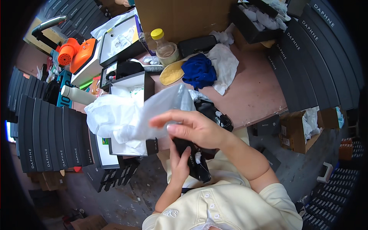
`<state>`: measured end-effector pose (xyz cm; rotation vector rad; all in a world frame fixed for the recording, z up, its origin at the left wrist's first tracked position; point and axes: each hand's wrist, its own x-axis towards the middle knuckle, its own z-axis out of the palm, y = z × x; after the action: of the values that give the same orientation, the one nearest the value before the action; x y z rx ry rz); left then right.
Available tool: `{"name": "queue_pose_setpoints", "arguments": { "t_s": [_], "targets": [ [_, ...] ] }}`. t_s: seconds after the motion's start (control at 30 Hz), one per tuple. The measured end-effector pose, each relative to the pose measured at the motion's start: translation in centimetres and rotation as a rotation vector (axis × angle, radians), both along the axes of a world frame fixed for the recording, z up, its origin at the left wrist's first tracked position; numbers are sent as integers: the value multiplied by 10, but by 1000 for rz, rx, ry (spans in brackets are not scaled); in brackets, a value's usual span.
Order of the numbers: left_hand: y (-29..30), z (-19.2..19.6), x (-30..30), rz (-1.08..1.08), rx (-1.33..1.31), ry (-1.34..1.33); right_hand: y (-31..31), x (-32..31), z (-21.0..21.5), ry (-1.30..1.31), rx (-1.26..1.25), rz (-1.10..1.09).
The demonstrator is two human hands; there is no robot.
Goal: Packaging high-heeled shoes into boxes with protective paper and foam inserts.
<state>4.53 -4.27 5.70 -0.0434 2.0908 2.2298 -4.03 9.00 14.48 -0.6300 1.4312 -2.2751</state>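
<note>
My left hand (179,161) is wrapped round a black shiny shoe (199,168) in front of my body; a scrap of white is stuck at its side. Above it my right hand (193,128) reaches left with fingers stretched and thumb apart, the fingertips smeared by motion. Just behind those fingers stands a blurred, thin whitish sheet (163,109); whether they touch it I cannot tell. A second black shoe (214,115) lies at the table's near edge, partly hidden by my right hand. Left of my hands, crumpled white tissue paper (111,115) spills over an open shoebox (147,86).
Stacks of dark shoeboxes (53,134) rise at left, with more boxes (314,57) at right. On the table (257,84) lie a blue cloth (199,71), a yellow pad (172,73), a yellow-lidded jar (166,51) and a white bottle (78,95). A cardboard carton (297,132) stands at lower right.
</note>
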Motion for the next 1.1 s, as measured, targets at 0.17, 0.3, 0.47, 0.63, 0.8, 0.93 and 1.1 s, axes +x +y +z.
{"name": "queue_pose_setpoints", "arguments": {
  "t_s": [0.17,0.3,0.47,0.63,0.8,0.93,1.1],
  "targets": [
    [-7,35,5,-42,460,-311,18,3,-16,1075,963,-627],
    [-10,52,0,-198,598,-505,33,4,-19,1257,953,-612],
    [-7,50,-3,-235,564,-475,47,2,-19,1436,879,-603],
    [-4,49,-9,-230,539,-447,53,2,-14,1395,969,-552],
    [-5,47,-8,-90,564,-494,47,6,-19,1739,890,-438],
    [-2,43,-6,-128,388,-352,30,14,-23,1495,1791,105],
    [4,42,-6,-8,19,-75,-4,10,-29,1838,2317,-107]
  ]
}}
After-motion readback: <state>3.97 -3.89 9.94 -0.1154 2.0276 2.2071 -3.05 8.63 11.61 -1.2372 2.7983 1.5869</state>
